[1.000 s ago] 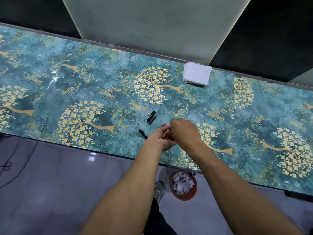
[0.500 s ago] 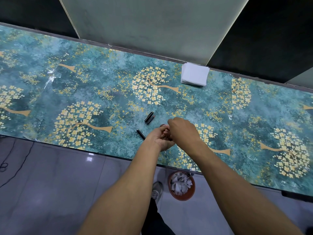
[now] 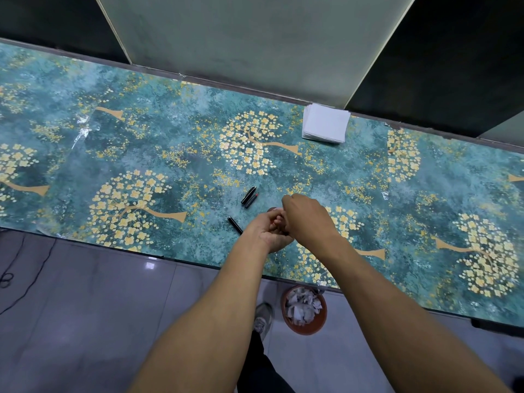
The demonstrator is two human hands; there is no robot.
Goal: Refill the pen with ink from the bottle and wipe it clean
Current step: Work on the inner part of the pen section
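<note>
My left hand (image 3: 266,232) and my right hand (image 3: 307,219) meet above the table's near edge, both closed around a small dark thing (image 3: 272,208), apparently the ink bottle, of which only a sliver shows. My right hand's fingers curl over its top. Two black pen pieces (image 3: 249,196) lie side by side just beyond my hands, one with a reddish tip. A third slim black pen piece (image 3: 235,225) lies left of my left hand. A stack of white tissues (image 3: 325,127) sits at the table's far edge.
The table (image 3: 141,154) carries a teal cloth with yellow flower trees. A pale wall panel (image 3: 255,38) rises behind it. On the floor below the near edge stands a brown bin (image 3: 304,309) with crumpled paper, next to my shoe (image 3: 262,317). Cables (image 3: 17,268) lie far left.
My hands have stayed together on the small dark thing, with slight shifts of the fingers. The view has drifted a little; the pen pieces and tissues have not moved.
</note>
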